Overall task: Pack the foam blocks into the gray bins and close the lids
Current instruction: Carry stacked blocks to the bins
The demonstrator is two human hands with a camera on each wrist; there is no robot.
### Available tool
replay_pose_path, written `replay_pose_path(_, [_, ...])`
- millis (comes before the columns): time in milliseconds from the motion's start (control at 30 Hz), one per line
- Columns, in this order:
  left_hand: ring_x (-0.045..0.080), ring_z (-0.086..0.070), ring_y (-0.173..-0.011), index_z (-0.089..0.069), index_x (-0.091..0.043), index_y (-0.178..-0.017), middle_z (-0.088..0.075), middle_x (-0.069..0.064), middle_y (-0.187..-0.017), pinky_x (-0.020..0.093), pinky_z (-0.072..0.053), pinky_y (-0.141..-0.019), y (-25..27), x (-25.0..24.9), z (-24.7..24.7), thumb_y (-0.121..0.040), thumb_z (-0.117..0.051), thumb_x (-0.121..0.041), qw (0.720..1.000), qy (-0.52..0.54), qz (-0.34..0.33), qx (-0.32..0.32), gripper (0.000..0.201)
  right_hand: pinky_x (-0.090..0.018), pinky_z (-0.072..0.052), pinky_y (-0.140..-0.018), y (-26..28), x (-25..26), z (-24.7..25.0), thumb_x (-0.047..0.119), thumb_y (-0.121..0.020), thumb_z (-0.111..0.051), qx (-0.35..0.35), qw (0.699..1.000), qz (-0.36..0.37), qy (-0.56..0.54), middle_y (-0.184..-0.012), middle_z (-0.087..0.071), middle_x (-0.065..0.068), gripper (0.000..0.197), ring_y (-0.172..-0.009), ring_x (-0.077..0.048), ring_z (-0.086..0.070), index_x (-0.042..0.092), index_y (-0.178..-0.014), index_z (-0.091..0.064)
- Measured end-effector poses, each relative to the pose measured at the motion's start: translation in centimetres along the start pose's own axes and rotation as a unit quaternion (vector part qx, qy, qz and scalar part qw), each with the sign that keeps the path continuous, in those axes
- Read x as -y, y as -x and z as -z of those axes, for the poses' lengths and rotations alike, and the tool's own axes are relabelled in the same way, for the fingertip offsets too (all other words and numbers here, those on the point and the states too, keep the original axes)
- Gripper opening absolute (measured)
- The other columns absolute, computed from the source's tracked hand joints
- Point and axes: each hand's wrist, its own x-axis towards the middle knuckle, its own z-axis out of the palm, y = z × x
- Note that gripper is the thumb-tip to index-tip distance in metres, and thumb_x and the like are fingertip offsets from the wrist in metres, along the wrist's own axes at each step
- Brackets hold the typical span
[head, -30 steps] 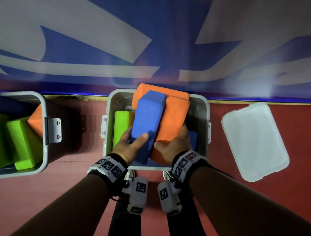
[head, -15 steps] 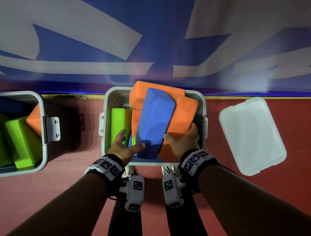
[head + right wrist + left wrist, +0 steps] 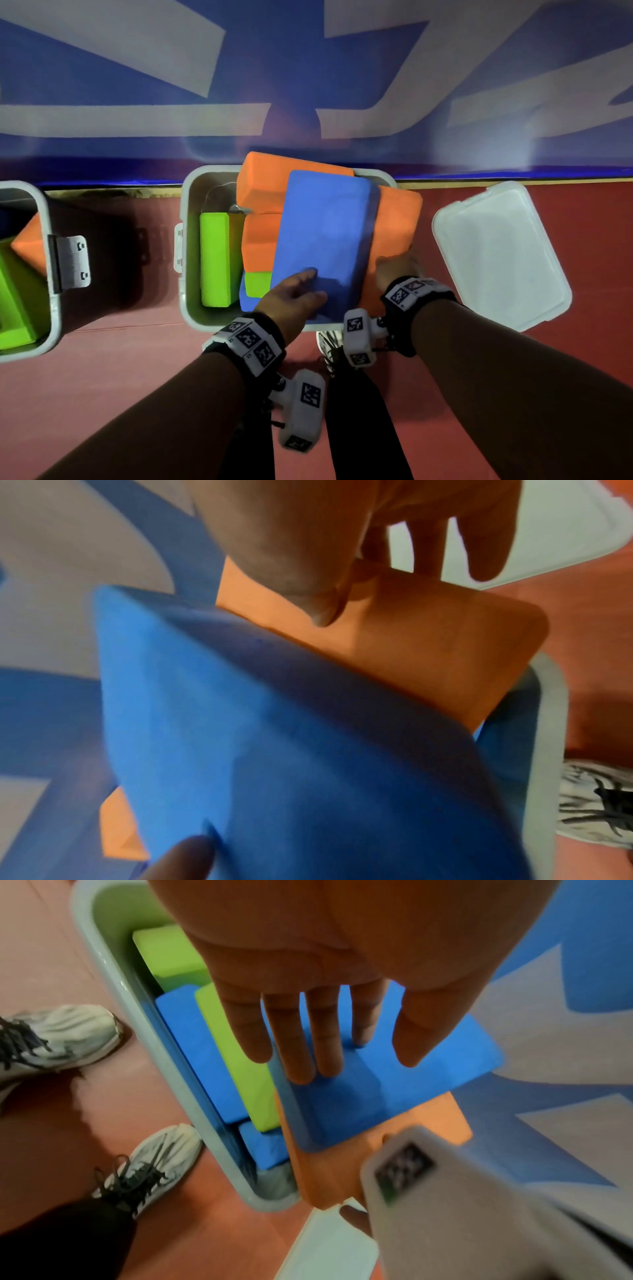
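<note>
Blue block [image 3: 325,240] has been rotated flat-side-up since a second ago, pressed on by left hand [image 3: 294,298], fingers straight; orange block [image 3: 394,233] gripped by right hand [image 3: 397,267]. Both are still stacked above middle bin [image 3: 186,240] rim; lid [image 3: 500,253] left beside it, unfit until they are seated.

no readable text; only coded square markers on the wristbands [image 3: 247,339].
</note>
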Motion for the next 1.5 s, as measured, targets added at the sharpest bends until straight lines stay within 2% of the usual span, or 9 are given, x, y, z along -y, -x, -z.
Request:
replay_pose_path(300, [0.020,-0.059,-0.054,-0.058,-0.011,-0.119,-0.062,0.017,-0.085,0.018,-0.049,-0.045,-0.5,-0.9,-3.0,-0.093,-0.052,0.004,0.996,0.068,0.010,0.057,0.032,-0.037,-0.050,-0.088,-4.6,-2.8,-0.2,0.021,-0.072,-0.061,0.138,0.985,0.105,0.014,-0.104,-0.068,-0.007,0.045,-0.100,-0.027,-0.064,0.021,-0.116,-0.057])
replay_pose_path(467, [0.021,-0.064,-0.051,-0.062,-0.012,-0.095,-0.069,0.011,-0.066,0.029,-0.053,-0.055,-1.3,-2.1,-2.8,-0.094,-0.050,0.003,0.996,0.076,0.012,0.052,0.020,-0.032,-0.037,-0.099,-5.4,-1.0,0.2,0.011,-0.097,-0.048,0.113,0.992,0.035,0.033,-0.132,-0.055,-0.014,0.037,-0.120,-0.031,-0.052,0.005,-0.134,-0.048])
replay_pose_path(633, [0.020,-0.058,-0.043,-0.057,-0.009,-0.075,-0.063,0.004,-0.051,0.026,-0.051,-0.049,-1.8,-2.9,-2.5,-0.094,-0.052,0.002,0.998,0.055,0.008,-0.020,0.022,-0.039,-0.053,-0.083,-5.3,0.8,1.9,0.036,-0.067,-0.056,0.024,0.995,0.088,0.041,-0.105,-0.065,-0.011,0.049,-0.093,-0.032,-0.066,0.014,-0.110,-0.058])
replay_pose_path(733, [0.021,-0.053,-0.055,-0.056,-0.012,-0.076,-0.062,0.003,-0.059,0.033,-0.049,-0.062,-2.5,-2.0,-0.7,-0.088,-0.066,-0.009,0.991,0.041,0.006,-0.128,0.016,-0.031,-0.047,-0.068,-2.6,1.9,3.6,0.035,-0.084,-0.066,0.196,0.973,0.098,-0.067,-0.087,-0.065,-0.004,0.028,-0.073,-0.020,-0.062,0.016,-0.103,-0.060])
replay_pose_path(933, [0.014,-0.062,-0.086,-0.057,-0.031,-0.115,-0.066,-0.004,-0.101,0.040,-0.048,-0.088,-0.6,-2.6,1.3,-0.087,-0.068,-0.035,0.986,0.109,0.053,-0.114,0.030,-0.030,-0.051,-0.087,5.5,2.4,0.8,0.015,-0.099,-0.052,0.470,0.863,0.119,-0.143,-0.119,-0.063,-0.005,0.027,-0.097,-0.016,-0.060,0.019,-0.125,-0.052])
replay_pose_path(1033, [0.024,-0.071,-0.086,-0.066,-0.021,-0.101,-0.075,0.003,-0.096,0.046,-0.055,-0.087,0.0,-2.5,2.8,-0.084,-0.072,-0.032,0.985,0.117,0.040,-0.121,0.021,-0.017,-0.046,-0.064,8.5,2.7,-1.2,0.038,-0.088,-0.066,0.424,0.889,0.135,-0.110,-0.117,-0.063,-0.001,0.055,-0.090,-0.011,-0.063,0.027,-0.138,-0.046])
replay_pose_path(1133, [0.014,-0.069,-0.071,-0.062,-0.020,-0.107,-0.074,-0.001,-0.086,0.031,-0.053,-0.068,0.6,-2.5,4.3,-0.086,-0.069,-0.013,0.990,0.091,0.023,-0.107,0.023,-0.034,-0.051,-0.091,9.6,2.9,-3.2,0.060,-0.062,-0.071,0.361,0.914,0.148,-0.107,-0.124,-0.065,-0.003,0.084,-0.108,-0.018,-0.064,0.031,-0.137,-0.048])
replay_pose_path(1300, [0.017,-0.054,-0.122,-0.043,-0.023,-0.145,-0.055,0.001,-0.139,0.035,-0.038,-0.100,0.2,-1.4,5.0,-0.087,-0.068,-0.013,0.997,0.024,0.013,-0.070,0.063,-0.042,-0.052,-0.092,9.1,2.9,-3.3,0.056,-0.064,-0.067,0.273,0.946,0.149,-0.090,-0.107,-0.071,0.002,0.058,-0.099,-0.021,-0.067,0.022,-0.111,-0.062])
replay_pose_path(1500, [0.017,-0.064,-0.107,-0.057,-0.031,-0.132,-0.068,-0.004,-0.122,0.040,-0.051,-0.091,0.4,-1.5,2.6,-0.084,-0.070,-0.019,0.998,0.047,-0.039,-0.002,0.051,-0.020,-0.048,-0.069,8.5,1.9,-0.7,0.043,-0.077,-0.074,0.178,0.958,0.157,-0.159,-0.084,-0.066,0.004,0.037,-0.078,-0.015,-0.062,0.020,-0.102,-0.058])
